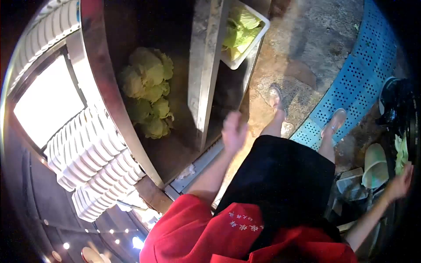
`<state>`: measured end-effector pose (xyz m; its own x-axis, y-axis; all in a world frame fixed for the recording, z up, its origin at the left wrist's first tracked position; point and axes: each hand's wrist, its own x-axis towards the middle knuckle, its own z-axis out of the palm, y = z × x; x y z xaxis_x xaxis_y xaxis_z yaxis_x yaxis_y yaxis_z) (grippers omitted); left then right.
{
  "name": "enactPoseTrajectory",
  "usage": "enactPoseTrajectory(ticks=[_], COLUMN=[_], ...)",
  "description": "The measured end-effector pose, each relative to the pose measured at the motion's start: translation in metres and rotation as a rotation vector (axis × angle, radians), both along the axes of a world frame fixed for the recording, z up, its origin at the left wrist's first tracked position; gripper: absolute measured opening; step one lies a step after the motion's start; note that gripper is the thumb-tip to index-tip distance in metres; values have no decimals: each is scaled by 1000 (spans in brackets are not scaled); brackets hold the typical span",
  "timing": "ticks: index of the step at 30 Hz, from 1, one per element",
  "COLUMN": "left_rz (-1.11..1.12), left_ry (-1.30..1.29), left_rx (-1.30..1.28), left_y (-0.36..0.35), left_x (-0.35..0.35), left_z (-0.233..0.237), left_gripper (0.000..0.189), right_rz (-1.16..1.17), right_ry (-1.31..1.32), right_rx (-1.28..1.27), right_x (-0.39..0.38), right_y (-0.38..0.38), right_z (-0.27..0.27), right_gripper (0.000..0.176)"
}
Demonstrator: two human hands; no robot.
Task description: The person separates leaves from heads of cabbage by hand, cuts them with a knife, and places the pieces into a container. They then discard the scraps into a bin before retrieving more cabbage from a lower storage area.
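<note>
My left hand (234,131) hangs in front of the metal shelf's edge, somewhat blurred, its fingers loosely apart and nothing visible in it. Out at the far right, my right hand (400,183) is closed on a green cabbage leaf (401,153), which sticks up above the fingers. Several pale green cabbages (149,76) are heaped on the dark shelf to the left. More cabbage leaves (240,31) lie in a white plastic tub (263,30) near the top, beyond my left hand.
A metal upright (204,83) divides the shelf. Stacked white foam boxes (87,149) stand at the left. Blue perforated matting (351,87) covers part of the wet floor (302,48). By my right arm are a pale green cylindrical container (376,166) and a grey basket (351,186).
</note>
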<state>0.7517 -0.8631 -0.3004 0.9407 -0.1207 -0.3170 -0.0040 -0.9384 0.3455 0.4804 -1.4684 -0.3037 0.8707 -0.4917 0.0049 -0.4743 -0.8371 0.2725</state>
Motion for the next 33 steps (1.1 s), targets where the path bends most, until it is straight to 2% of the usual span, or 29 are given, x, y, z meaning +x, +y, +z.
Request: enactPoseTrajectory(ticks=[1,2,3,4,5,7,10,13,17,18,19,20,22,23,25,28,30,32,33], left_rz=[98,311,126,295,253,436,599,740,843,852,848,833,794,770,706,603,560,-66,-62], left_ry=[-97,-88,-375,-366,-579,-780,-932,-808,-628,-614,-609,-615,-661,-689,-764,-831,-835,-794,-791], left_rx=[54,62,116,166,-121,305,96,48,-21,-21,0,34,142,222,438,694,710,611,610], left_y=[-5,8,58,94,181,169,238,280,297,301,302,303,302,301,292,259,228,178,162], left_x=[38,70,98,128,160,208,273,323,347,352,352,351,350,348,344,342,342,334,338], left_z=[20,31,19,23,-6,36,50,57,67,69,72,75,81,87,100,108,107,101,100], left_gripper=[45,46,45,47,56,76,81,80,79,79,78,78,78,77,77,76,76,60,60], right_rz=[63,19,5,2,10,45,113,217,358,-108,206,206,-122,-123,-435,-535,-606,-696,-695], right_ry=[7,-87,-143,-168,-172,-171,-146,-87,11,-97,11,5,36,26,8,122,74,97,100], right_rx=[-77,2,28,57,82,125,210,320,553,964,712,788,1016,1005,1310,1418,1389,1444,1440], right_x=[-1,14,31,42,49,67,89,98,84,86,84,71,93,96,99,104,117,123,120], right_y=[-15,-15,-9,-9,-8,1,22,55,113,161,176,188,237,250,268,271,277,275,275], right_z=[29,54,78,92,95,97,71,30,-38,-39,-54,-67,-58,-58,-57,-53,-47,-46,-49], right_gripper=[31,32,32,32,32,32,33,33,34,34,32,27,21,21,17,14,11,9,9])
